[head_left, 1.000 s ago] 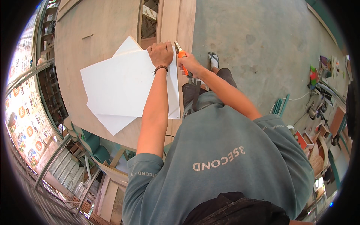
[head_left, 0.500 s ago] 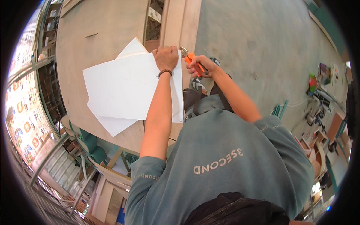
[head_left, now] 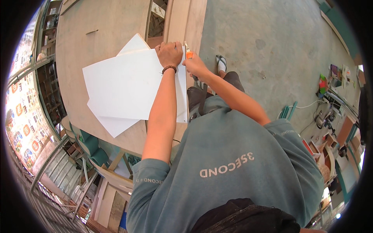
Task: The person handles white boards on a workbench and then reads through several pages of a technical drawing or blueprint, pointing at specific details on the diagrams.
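Note:
A large white sheet-like panel (head_left: 120,85) lies on top of other white panels (head_left: 115,127) on a wooden table. My left hand (head_left: 169,54) presses down at its far right corner, fingers curled over the far edge. Close beside that hand, my right hand (head_left: 197,66) is wrapped around pliers (head_left: 189,55) with orange and dark handles. Their metal jaws point away from me at the right edge of the panels, near the far corner. Whether the jaws bite on anything is too small to tell.
The wooden table (head_left: 105,19) has a thin dark piece (head_left: 92,32) lying on it. Long wooden boards (head_left: 186,23) stretch away beyond the panels. A concrete floor (head_left: 248,27) is on the right, with tools and wood pieces at its far right. A green chair (head_left: 93,149) stands at lower left.
My right hand has moved forward and left with the pliers, bringing the jaws to the panel edge. My left hand stays on the corner. One foot shows farther out on the floor.

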The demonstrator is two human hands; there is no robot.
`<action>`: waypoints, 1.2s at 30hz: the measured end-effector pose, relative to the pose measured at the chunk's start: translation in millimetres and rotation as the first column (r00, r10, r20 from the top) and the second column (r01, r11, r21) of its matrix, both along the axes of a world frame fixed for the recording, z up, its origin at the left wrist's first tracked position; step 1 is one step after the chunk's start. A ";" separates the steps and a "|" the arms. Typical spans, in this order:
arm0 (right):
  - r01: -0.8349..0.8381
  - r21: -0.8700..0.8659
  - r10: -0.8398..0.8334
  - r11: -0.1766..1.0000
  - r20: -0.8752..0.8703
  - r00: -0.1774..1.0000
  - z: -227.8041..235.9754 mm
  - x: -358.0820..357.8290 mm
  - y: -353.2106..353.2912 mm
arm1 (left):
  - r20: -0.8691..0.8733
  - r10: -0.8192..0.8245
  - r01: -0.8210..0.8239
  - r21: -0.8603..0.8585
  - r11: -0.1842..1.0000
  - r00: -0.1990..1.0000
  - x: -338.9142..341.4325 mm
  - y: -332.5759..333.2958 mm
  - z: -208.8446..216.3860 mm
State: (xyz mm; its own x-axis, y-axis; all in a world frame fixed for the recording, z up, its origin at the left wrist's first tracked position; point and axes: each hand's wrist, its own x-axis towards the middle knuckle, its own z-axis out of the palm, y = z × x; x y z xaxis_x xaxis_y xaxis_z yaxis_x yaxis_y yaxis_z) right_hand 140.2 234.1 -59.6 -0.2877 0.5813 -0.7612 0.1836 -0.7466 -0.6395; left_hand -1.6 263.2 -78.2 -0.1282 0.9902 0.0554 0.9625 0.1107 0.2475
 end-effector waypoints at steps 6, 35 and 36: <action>0.022 -0.753 -0.681 0.658 -0.583 0.444 -20.5 42.6 7.7 | 0.008 0.000 0.000 0.060 0.998 1.000 -2.0 -0.1 -0.6; -0.104 0.022 0.099 0.994 0.152 0.983 2.2 21.9 -155.1 | 0.025 0.469 -0.469 0.034 0.882 0.883 -118.0 -161.1 -10.9; -0.107 0.034 0.101 0.994 0.140 0.985 11.7 25.0 -153.9 | -0.007 0.546 -0.546 0.010 0.838 0.838 -126.3 -183.8 -12.3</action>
